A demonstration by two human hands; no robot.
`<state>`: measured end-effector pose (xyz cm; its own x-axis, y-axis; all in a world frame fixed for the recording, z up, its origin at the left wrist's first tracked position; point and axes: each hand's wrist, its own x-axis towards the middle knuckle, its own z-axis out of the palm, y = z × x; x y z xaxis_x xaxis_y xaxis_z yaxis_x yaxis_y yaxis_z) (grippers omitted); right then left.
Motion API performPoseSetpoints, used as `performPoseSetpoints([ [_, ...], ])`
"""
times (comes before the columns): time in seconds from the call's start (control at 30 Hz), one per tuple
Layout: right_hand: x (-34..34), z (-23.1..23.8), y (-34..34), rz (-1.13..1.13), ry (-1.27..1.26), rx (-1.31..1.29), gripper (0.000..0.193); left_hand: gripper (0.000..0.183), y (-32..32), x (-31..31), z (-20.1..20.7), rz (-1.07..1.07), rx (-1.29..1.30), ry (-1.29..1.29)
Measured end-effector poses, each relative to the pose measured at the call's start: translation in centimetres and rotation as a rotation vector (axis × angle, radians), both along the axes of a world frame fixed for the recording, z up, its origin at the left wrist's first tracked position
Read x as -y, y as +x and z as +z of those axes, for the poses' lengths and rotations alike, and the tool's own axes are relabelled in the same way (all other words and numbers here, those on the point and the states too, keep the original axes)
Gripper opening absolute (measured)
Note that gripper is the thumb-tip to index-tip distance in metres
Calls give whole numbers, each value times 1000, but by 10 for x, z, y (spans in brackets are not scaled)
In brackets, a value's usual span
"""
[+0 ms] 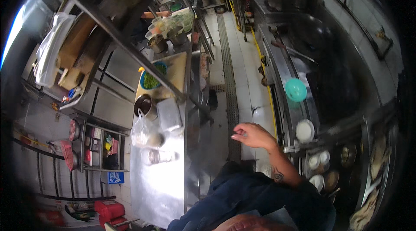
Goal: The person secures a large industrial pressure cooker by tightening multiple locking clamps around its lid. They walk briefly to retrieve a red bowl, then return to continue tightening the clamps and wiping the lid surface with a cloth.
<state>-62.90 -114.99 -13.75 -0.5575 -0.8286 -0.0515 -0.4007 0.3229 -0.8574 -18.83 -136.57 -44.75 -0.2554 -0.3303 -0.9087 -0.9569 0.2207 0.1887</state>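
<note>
My right hand hangs over the aisle floor between the steel counter and the cooking range. Its fingers are loosely bent, with a gap between thumb and forefinger, and nothing shows in them. The hand touches nothing; the range's front edge is the nearest surface on its right. A green bowl and a white bowl stand on the range beyond it. My left hand is out of sight.
On the left, the steel counter carries a clear plastic bag, a lidded container, a dark-filled pot and a blue bowl of chopped greens on a cutting board. A slanting metal post crosses above. Seasoning bowls stand lower right.
</note>
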Motion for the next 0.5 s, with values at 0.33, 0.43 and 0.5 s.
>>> performPoseSetpoints([
  [0.33, 216, -14, -226, 371, 147, -121, 40, 38, -293, 117, -17, 149, -176, 20],
  [0.43, 199, -55, -315, 368, 427, -215, 45, 37, -390, 157, -18, 121, -229, 33],
  [0.5, 180, -68, -372, 225, 597, -130, 49, 36, -460, 194, -14, 71, -266, 17],
])
